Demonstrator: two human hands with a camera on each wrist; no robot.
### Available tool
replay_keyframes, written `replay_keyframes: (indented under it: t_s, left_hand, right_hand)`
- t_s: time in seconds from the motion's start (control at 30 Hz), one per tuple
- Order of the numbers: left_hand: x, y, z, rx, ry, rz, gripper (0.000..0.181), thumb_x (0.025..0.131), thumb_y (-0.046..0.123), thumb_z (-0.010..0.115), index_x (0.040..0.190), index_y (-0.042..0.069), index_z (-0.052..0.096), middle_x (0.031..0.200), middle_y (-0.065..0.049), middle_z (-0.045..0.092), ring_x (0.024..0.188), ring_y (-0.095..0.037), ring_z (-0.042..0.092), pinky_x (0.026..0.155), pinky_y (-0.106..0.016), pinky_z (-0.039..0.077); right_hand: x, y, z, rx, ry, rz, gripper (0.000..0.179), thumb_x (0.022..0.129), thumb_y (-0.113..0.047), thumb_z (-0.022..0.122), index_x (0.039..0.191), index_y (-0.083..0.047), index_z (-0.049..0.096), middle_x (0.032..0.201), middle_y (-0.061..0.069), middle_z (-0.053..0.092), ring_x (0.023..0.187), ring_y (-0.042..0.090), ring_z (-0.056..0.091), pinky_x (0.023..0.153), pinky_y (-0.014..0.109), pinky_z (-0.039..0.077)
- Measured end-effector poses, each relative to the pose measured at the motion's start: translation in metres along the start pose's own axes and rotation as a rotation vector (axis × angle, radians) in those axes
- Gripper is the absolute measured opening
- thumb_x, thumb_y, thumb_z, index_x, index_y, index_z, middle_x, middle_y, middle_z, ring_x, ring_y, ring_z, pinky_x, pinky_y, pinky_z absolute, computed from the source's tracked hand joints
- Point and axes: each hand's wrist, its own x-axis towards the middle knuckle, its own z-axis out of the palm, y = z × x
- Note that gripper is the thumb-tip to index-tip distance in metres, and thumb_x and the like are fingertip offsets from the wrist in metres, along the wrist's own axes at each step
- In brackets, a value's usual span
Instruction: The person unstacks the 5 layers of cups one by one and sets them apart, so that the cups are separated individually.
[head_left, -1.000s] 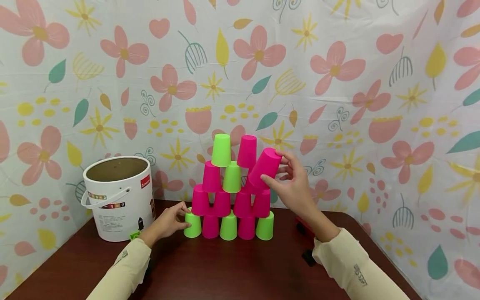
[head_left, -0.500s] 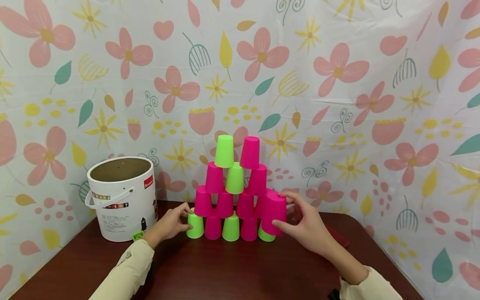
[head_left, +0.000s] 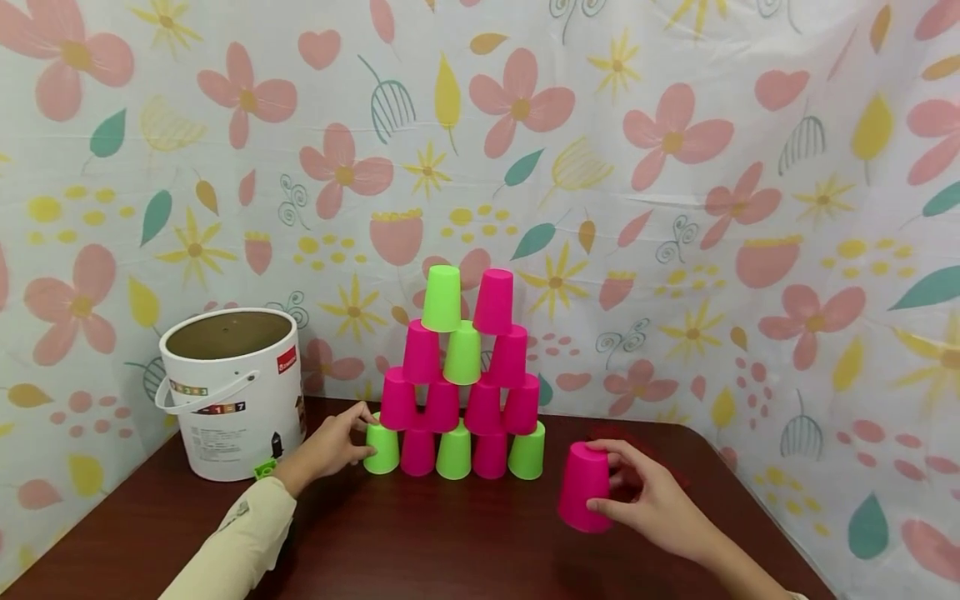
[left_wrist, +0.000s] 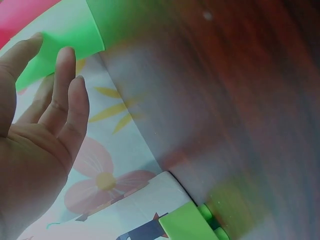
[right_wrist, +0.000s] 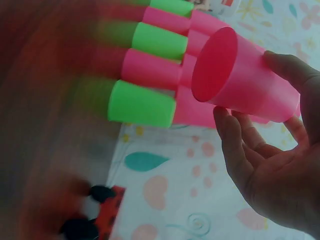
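Note:
Upside-down plastic cups stand stacked as a pyramid on the dark table. Green and pink alternate along its bottom row, with a row of pink cups (head_left: 398, 400) above. Higher up, a green cup (head_left: 462, 353) sits between two pink ones; a green cup (head_left: 442, 298) and a pink cup (head_left: 494, 302) top the stack. My right hand (head_left: 648, 500) grips a separate pink cup (head_left: 584, 490) right of the pyramid, its mouth facing down and seen in the right wrist view. My left hand (head_left: 330, 446) touches the bottom-left green cup (head_left: 384, 450) with thumb and a finger, other fingers loosely extended.
A white bucket (head_left: 232, 417) with a handle stands left of the pyramid, beside a small green block (head_left: 265, 469). A red object with black wheel-like parts (right_wrist: 110, 210) lies at the right, mostly hidden behind the right hand in the head view. A floral curtain (head_left: 675, 250) hangs behind.
My right hand has brought the pink cup down and to the right, away from the pyramid's right side. My left hand stays at the bottom-left green cup.

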Motion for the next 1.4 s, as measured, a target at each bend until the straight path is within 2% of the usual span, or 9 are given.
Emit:
replay_keyframes:
  t_s: [0.23, 0.4, 0.53, 0.63, 0.77, 0.97, 1.1, 1.27, 1.4]
  left_hand:
    - [0.001, 0.002, -0.002, 0.011, -0.009, 0.020, 0.039, 0.082, -0.002, 0.078, 0.107, 0.009, 0.051, 0.112, -0.028, 0.067, 0.070, -0.023, 0.067, 0.057, -0.028, 0.053]
    - [0.000, 0.004, -0.001, 0.025, 0.003, 0.015, 0.039, 0.081, -0.004, 0.078, 0.105, 0.010, 0.051, 0.112, -0.027, 0.068, 0.076, -0.025, 0.068, 0.057, -0.029, 0.054]
    - [0.001, 0.006, 0.002, 0.005, -0.008, -0.018, 0.039, 0.082, -0.003, 0.078, 0.106, 0.010, 0.051, 0.113, -0.026, 0.067, 0.079, -0.025, 0.068, 0.058, -0.029, 0.054]
    - [0.001, 0.006, 0.003, -0.003, -0.011, -0.014, 0.039, 0.082, -0.002, 0.078, 0.107, 0.009, 0.051, 0.113, -0.027, 0.067, 0.080, -0.025, 0.068, 0.057, -0.030, 0.054]
    - [0.002, 0.006, 0.003, 0.006, 0.002, -0.001, 0.040, 0.081, -0.003, 0.079, 0.106, 0.010, 0.051, 0.113, -0.026, 0.067, 0.080, -0.027, 0.068, 0.057, -0.029, 0.054]
    - [-0.002, 0.008, 0.001, 0.007, 0.003, -0.021, 0.039, 0.082, -0.001, 0.079, 0.107, 0.009, 0.051, 0.113, -0.027, 0.067, 0.077, -0.026, 0.067, 0.057, -0.030, 0.054]
    - [-0.004, 0.005, -0.001, 0.012, 0.006, -0.029, 0.040, 0.081, -0.003, 0.079, 0.107, 0.009, 0.051, 0.112, -0.026, 0.067, 0.080, -0.025, 0.067, 0.057, -0.030, 0.054]
    - [-0.003, 0.003, 0.000, 0.021, 0.011, -0.056, 0.041, 0.081, -0.003, 0.079, 0.107, 0.010, 0.051, 0.113, -0.022, 0.068, 0.088, -0.027, 0.067, 0.058, -0.030, 0.054]
    - [-0.001, 0.004, 0.002, 0.023, 0.008, -0.083, 0.040, 0.081, -0.001, 0.079, 0.107, 0.011, 0.051, 0.113, -0.020, 0.068, 0.094, -0.027, 0.066, 0.059, -0.030, 0.055]
  right_hand:
    - [-0.017, 0.026, -0.010, -0.042, 0.012, -0.039, 0.059, 0.082, -0.010, 0.081, 0.133, -0.008, 0.052, 0.102, 0.009, 0.064, 0.081, 0.021, 0.067, 0.071, 0.029, 0.056]
    - [-0.026, 0.047, -0.019, -0.011, -0.043, -0.004, 0.058, 0.082, -0.009, 0.081, 0.130, -0.005, 0.048, 0.104, 0.016, 0.063, 0.085, 0.019, 0.068, 0.069, 0.032, 0.057]
    - [-0.035, 0.062, -0.029, -0.074, -0.058, 0.027, 0.059, 0.081, -0.009, 0.082, 0.127, -0.003, 0.046, 0.104, 0.015, 0.062, 0.089, 0.014, 0.065, 0.068, 0.032, 0.057]
    - [-0.042, 0.068, -0.036, -0.115, -0.060, 0.068, 0.059, 0.080, -0.010, 0.083, 0.126, -0.003, 0.046, 0.103, 0.013, 0.062, 0.086, 0.013, 0.063, 0.064, 0.031, 0.055]
    - [-0.049, 0.071, -0.041, -0.142, -0.069, 0.104, 0.058, 0.078, -0.011, 0.084, 0.122, -0.005, 0.046, 0.101, 0.012, 0.062, 0.084, 0.013, 0.061, 0.059, 0.030, 0.052]
    - [-0.050, 0.074, -0.039, -0.206, -0.048, 0.076, 0.058, 0.073, -0.011, 0.087, 0.115, -0.011, 0.047, 0.100, 0.004, 0.065, 0.085, 0.008, 0.060, 0.063, 0.029, 0.050]
    - [-0.051, 0.075, -0.038, -0.210, -0.033, 0.054, 0.051, 0.076, -0.007, 0.085, 0.112, -0.009, 0.048, 0.098, 0.005, 0.066, 0.083, 0.011, 0.065, 0.064, 0.030, 0.054]
    - [-0.052, 0.072, -0.038, -0.207, -0.006, 0.047, 0.051, 0.080, -0.012, 0.083, 0.120, -0.008, 0.052, 0.101, 0.007, 0.065, 0.086, 0.012, 0.066, 0.068, 0.031, 0.057]
    - [-0.052, 0.068, -0.038, -0.161, -0.029, 0.070, 0.049, 0.085, -0.018, 0.080, 0.126, -0.007, 0.055, 0.106, 0.010, 0.064, 0.087, 0.015, 0.067, 0.070, 0.032, 0.057]
